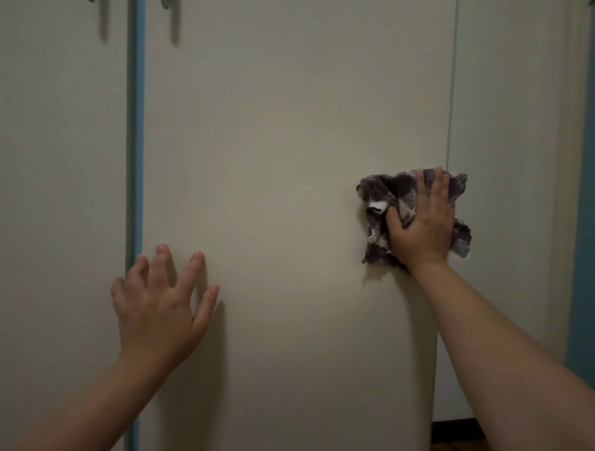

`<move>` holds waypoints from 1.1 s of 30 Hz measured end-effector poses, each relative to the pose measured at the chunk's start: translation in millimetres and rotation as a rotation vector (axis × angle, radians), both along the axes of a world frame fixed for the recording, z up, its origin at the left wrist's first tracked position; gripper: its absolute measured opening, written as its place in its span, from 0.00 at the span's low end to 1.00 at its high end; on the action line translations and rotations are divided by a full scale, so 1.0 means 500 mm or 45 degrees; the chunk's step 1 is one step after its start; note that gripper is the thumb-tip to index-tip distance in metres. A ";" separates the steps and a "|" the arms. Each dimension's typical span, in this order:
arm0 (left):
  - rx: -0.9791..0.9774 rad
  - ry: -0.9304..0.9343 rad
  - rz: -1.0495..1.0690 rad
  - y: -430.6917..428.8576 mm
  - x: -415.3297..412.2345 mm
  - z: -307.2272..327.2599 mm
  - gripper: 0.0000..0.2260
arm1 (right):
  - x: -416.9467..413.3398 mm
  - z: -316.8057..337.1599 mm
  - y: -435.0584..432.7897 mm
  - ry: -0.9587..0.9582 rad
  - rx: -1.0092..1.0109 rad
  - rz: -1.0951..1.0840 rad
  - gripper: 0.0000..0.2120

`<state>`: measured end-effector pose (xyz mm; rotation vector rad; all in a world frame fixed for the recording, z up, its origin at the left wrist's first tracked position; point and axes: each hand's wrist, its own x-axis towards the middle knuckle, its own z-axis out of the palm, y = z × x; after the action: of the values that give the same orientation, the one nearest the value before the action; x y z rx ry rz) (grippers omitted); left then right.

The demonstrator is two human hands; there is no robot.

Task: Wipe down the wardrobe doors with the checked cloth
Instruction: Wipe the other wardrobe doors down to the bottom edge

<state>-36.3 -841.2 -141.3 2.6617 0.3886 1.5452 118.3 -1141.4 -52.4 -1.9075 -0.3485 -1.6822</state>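
A cream wardrobe door (289, 128) fills the middle of the view. My right hand (421, 222) presses a crumpled purple-and-white checked cloth (380, 199) flat against the door near its right edge. The cloth sticks out around the palm on all sides. My left hand (161, 305) is spread against the lower left part of the same door, fingers apart and holding nothing.
A second cream door (58, 161) stands to the left behind a blue edge strip (137, 128). A further panel (508, 128) lies to the right, with a blue frame (584, 209) at the far right. Two handles (165, 4) show at the top. Dark floor (457, 434) is visible below.
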 end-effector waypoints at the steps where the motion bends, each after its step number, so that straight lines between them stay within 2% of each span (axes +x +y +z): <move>1: -0.006 0.005 0.010 -0.001 0.000 0.000 0.31 | 0.001 0.004 -0.001 0.001 -0.008 -0.002 0.36; 7: -0.019 0.047 0.031 -0.007 -0.005 -0.001 0.36 | -0.004 -0.013 -0.001 0.002 -0.020 0.008 0.35; 14: -0.027 0.048 0.043 -0.013 -0.004 0.005 0.37 | -0.024 -0.115 0.012 0.107 0.007 0.033 0.35; 16: -0.015 0.033 0.042 -0.012 -0.004 0.007 0.37 | -0.022 -0.077 0.003 0.103 -0.064 0.027 0.35; 21: 0.004 0.006 0.056 -0.008 0.003 0.005 0.35 | 0.000 0.116 -0.018 0.054 -0.162 -0.014 0.33; 24: 0.028 -0.019 0.066 0.002 0.005 0.005 0.34 | 0.008 0.145 -0.022 0.051 -0.178 -0.021 0.33; 28: 0.055 -0.076 0.037 0.013 0.009 -0.006 0.32 | 0.001 0.060 -0.012 -0.008 -0.113 -0.001 0.35; 33: 0.033 -0.134 -0.019 0.017 0.016 -0.013 0.31 | -0.013 -0.149 -0.012 -0.010 -0.178 0.006 0.34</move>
<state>-28.2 -832.6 -147.6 2.5816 0.3457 1.6878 111.7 -1147.6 -127.0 -1.9984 -0.4850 -1.7021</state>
